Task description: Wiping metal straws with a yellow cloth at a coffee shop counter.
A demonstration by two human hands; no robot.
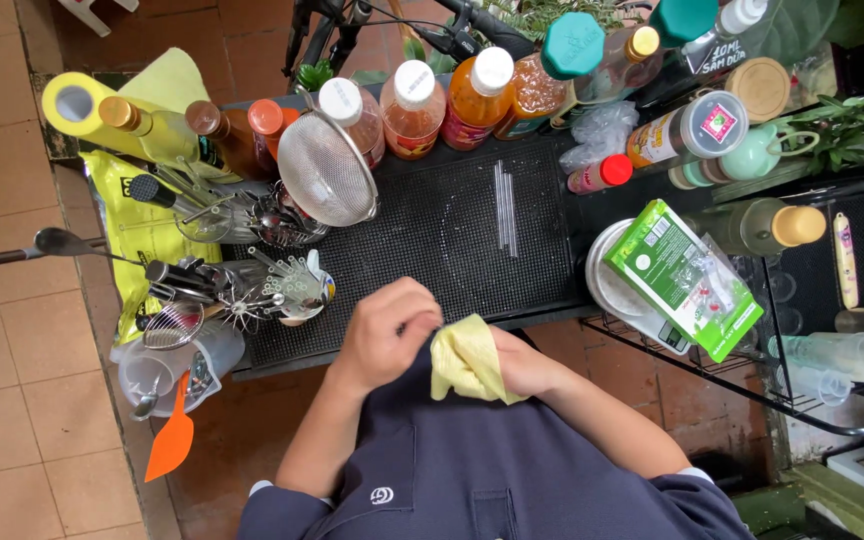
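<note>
Yellow cloth held in both hands

The yellow cloth (467, 358) is small, soft and crumpled, folded over itself into a loose wad with creases across its face. It is lifted off the tabletop (432, 240), just off its near edge and close to the person's chest, pinched between the left hand (387, 335) and the right hand (524, 365), one lower corner hanging free.

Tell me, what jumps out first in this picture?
The two hands, left hand and right hand, meet at the middle, both gripping a yellow cloth near the black mat. Behind the mat stands a row of orange bottles. At the left, an orange spatula sticks out of a clear jug.
</note>
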